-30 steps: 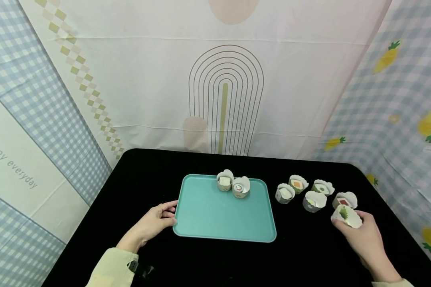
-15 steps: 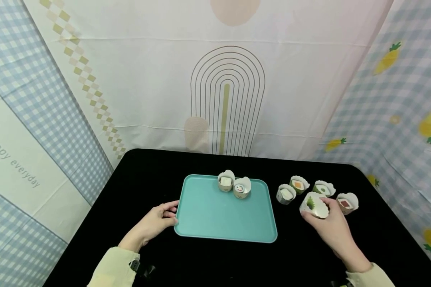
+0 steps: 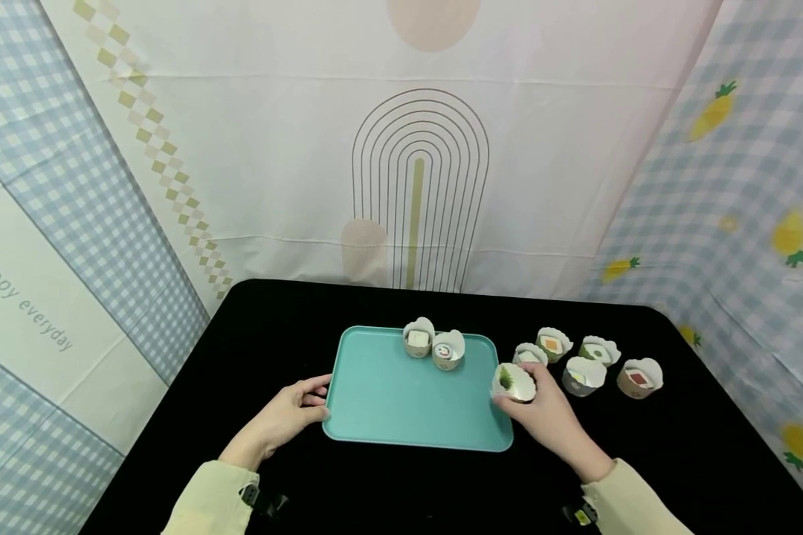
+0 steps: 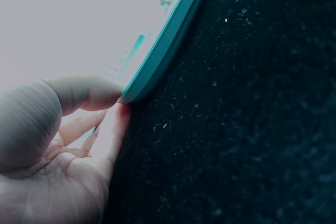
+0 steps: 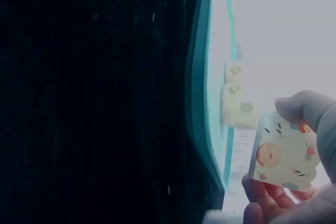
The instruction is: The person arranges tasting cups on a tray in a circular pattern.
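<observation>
My right hand grips a paper baking cup by its sides, thumb and fingers on opposite walls. Something green and leafy shows inside this cup, and in the right wrist view its wall carries a doughnut print. It is held over the right edge of a turquoise tray. Two other paper cups stand on the tray near its back edge. At the tray's left side, my left hand pinches the rim between thumb and fingertips.
Several paper cups with small pieces inside stand right of the tray, among them a grey one and a brown one. The black table ends at patterned cloth hangings.
My right hand has carried the leafy cup leftward, from beside the brown cup, past the grey one, to the tray's right edge. The left hand stays at the rim.
</observation>
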A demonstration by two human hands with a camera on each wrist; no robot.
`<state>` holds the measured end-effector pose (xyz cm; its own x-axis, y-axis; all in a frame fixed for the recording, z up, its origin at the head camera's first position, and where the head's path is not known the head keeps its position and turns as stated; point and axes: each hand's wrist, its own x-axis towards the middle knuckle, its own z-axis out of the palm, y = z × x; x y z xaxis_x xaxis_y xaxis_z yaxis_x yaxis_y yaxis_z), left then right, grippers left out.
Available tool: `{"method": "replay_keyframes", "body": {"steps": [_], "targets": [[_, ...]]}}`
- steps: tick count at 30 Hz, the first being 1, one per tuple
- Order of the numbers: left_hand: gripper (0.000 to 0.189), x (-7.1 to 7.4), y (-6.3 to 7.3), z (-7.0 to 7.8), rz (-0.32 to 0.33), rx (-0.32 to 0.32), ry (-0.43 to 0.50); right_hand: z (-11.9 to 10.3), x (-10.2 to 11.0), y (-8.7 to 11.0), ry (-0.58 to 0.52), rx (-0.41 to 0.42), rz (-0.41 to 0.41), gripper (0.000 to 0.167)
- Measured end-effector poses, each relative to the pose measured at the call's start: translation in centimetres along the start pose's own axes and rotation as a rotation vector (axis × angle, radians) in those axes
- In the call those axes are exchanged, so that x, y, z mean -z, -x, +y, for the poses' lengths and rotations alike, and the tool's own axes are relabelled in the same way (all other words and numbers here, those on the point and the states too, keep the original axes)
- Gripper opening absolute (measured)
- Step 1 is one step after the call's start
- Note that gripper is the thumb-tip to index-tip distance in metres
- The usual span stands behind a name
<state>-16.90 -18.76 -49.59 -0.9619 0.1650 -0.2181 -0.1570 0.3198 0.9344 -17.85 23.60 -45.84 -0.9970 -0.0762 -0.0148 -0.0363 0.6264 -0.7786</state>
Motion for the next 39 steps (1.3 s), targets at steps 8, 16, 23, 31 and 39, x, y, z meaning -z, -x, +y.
{"method": "replay_keyframes", "body": {"steps": [8, 16, 23, 31, 39], "targets": [[0.059, 0.0, -0.2, -0.1, 0.017, 0.028, 0.004, -1.1, -2.9, -2.0, -0.011, 0.006, -0.041, 0.067], [0.059, 0.0, -0.1, -0.1, -0.007, 0.021, 0.013, -1.3, -4.9, -3.8, -0.004, 0.029, -0.072, 0.058], [0.059, -0.1, -0.1, 0.1, -0.001, 0.038, 0.019, -1.2, -5.9, -4.3, 0.016, 0.028, -0.061, 0.058], [0.059, 0.0, -0.1, 0.3, -0.011, 0.056, 0.03, -1.2, -6.3, -4.3, 0.021, 0.032, -0.044, 0.059], [0.059, 0.2, 0.0, 0.3, -0.015, 0.044, 0.029, -1.8, -5.8, -3.4, 0.064, 0.029, -0.039, 0.062]]}}
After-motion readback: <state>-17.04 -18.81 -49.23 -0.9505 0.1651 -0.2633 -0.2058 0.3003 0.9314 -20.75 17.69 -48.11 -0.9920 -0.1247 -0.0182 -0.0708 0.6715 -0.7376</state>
